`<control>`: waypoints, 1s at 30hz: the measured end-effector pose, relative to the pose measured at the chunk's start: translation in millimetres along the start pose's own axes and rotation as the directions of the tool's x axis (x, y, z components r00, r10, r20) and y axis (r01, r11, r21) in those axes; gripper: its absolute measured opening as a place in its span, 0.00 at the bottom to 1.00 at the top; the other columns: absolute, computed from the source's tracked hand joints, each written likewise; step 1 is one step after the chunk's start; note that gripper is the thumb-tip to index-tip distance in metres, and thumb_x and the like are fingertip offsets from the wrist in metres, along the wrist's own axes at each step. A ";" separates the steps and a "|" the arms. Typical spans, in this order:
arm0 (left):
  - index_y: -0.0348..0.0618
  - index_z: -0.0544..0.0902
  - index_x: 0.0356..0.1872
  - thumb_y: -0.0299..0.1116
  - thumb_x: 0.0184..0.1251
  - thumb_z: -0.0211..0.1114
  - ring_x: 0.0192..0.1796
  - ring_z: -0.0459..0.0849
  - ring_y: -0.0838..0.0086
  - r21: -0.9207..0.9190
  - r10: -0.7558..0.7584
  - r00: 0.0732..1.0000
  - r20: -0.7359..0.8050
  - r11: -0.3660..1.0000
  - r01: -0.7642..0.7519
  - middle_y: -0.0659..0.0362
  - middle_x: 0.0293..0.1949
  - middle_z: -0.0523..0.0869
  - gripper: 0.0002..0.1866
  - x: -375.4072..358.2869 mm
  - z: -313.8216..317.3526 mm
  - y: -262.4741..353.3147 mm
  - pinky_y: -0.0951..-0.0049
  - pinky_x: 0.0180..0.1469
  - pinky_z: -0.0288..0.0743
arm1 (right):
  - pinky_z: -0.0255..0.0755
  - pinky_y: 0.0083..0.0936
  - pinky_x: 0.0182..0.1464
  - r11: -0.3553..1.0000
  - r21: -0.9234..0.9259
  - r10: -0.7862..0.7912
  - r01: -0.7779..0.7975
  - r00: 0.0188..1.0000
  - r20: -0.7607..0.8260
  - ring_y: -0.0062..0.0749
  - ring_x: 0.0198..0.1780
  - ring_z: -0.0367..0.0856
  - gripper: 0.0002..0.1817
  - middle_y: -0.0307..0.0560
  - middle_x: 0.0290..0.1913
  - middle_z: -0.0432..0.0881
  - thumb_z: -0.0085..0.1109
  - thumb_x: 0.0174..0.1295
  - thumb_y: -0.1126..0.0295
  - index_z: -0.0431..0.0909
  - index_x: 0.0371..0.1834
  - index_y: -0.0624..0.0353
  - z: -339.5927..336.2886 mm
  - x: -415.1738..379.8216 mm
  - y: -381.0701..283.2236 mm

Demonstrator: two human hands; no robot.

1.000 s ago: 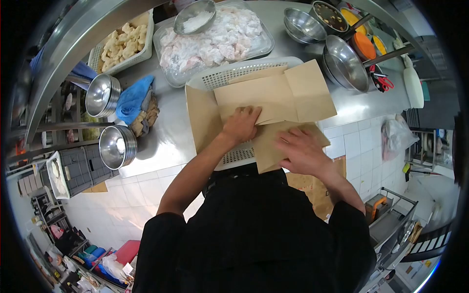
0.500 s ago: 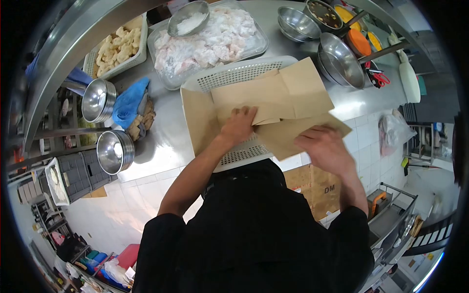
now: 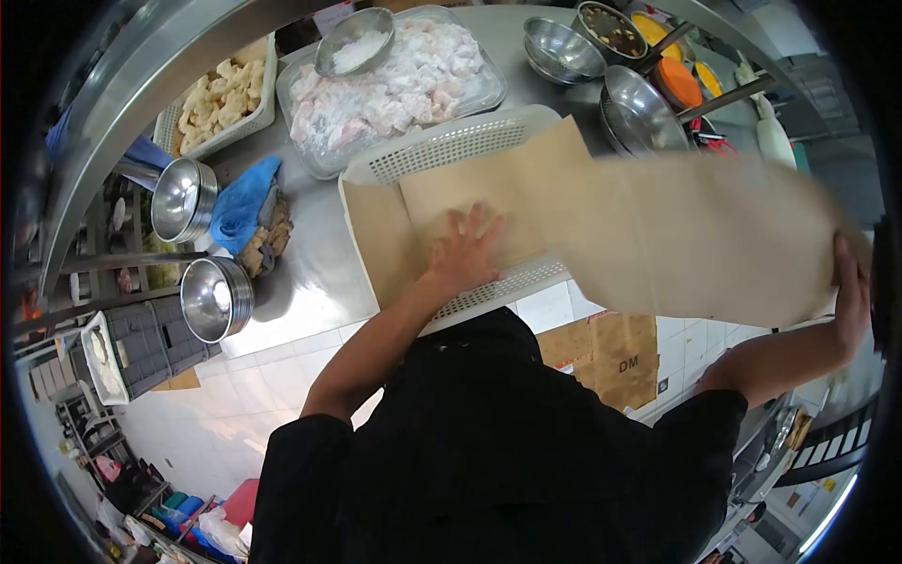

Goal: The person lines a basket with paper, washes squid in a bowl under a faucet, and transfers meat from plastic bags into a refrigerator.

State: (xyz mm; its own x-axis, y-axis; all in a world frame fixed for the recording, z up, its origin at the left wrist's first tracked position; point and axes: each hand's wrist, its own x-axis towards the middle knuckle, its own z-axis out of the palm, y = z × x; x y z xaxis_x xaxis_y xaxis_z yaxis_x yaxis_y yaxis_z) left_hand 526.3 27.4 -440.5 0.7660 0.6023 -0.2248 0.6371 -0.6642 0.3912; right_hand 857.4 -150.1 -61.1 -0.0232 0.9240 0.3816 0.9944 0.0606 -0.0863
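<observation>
My left hand (image 3: 465,252) lies with spread fingers on brown paper (image 3: 507,183) that lines a white perforated plastic basket (image 3: 451,141). Out at the far right, my right hand (image 3: 850,296) grips the end of that paper. Between the two hands the sheet is unfolded past the basket's right side and over the counter edge, blurred by motion. The fingertips of my right hand are partly hidden behind the paper.
Behind the basket stands a clear tray (image 3: 310,155) of white-coated pieces, with a metal bowl (image 3: 355,42) of white powder on it. Stacked steel bowls (image 3: 218,299) and a blue cloth (image 3: 246,202) are left. More bowls (image 3: 639,113) stand back right; a cardboard box (image 3: 606,357) sits below.
My right hand has swung far to the right, pulling the folded paper open. My left hand has stayed over the basket, its fingers now spread flatter.
</observation>
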 end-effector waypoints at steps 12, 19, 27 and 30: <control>0.42 0.77 0.49 0.33 0.60 0.55 0.54 0.76 0.52 -0.278 0.007 0.981 -0.193 0.959 -0.061 0.48 0.54 0.77 0.16 -14.3 -30.1 -15.7 0.54 0.50 0.74 | 0.75 0.31 0.45 0.965 0.153 -0.198 0.211 0.976 -0.096 0.41 0.43 0.82 0.19 0.54 0.45 0.82 0.55 0.43 0.78 0.81 0.42 0.62 159.6 10.4 -94.9; 0.37 0.80 0.41 0.29 0.58 0.60 0.37 0.84 0.58 -0.617 -0.342 0.929 -0.143 0.765 0.186 0.49 0.34 0.84 0.11 -72.6 -115.4 -38.6 0.61 0.42 0.76 | 0.75 0.31 0.37 0.973 0.191 -0.177 0.126 0.943 0.283 0.34 0.43 0.73 0.17 0.35 0.48 0.75 0.58 0.41 0.76 0.77 0.39 0.54 297.7 -54.3 -136.9; 0.39 0.79 0.39 0.32 0.57 0.63 0.37 0.83 0.56 -0.367 -0.364 0.707 -0.606 0.917 0.157 0.49 0.35 0.84 0.11 -38.4 -139.8 -89.0 0.60 0.40 0.75 | 0.72 0.38 0.49 0.955 0.290 -0.209 0.068 0.847 0.489 0.42 0.50 0.73 0.23 0.42 0.53 0.74 0.64 0.47 0.67 0.75 0.50 0.52 303.0 -39.3 -127.9; 0.41 0.78 0.39 0.38 0.55 0.66 0.39 0.82 0.53 -0.307 -0.535 0.712 -0.455 0.845 0.439 0.47 0.36 0.84 0.15 -42.4 -143.8 -106.4 0.56 0.42 0.73 | 0.70 0.37 0.54 0.884 0.467 -0.287 0.040 0.834 0.471 0.46 0.53 0.73 0.29 0.49 0.55 0.73 0.66 0.49 0.63 0.72 0.56 0.55 323.0 -31.6 -105.9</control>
State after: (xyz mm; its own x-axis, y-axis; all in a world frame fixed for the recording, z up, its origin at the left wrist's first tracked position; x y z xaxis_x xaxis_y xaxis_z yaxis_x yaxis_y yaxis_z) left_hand 413.6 136.2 -344.3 0.1655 0.9855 0.0368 0.8477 -0.1612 0.5055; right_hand 719.6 -63.7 -361.3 -0.3529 0.9312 -0.0908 0.8297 0.2666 -0.4905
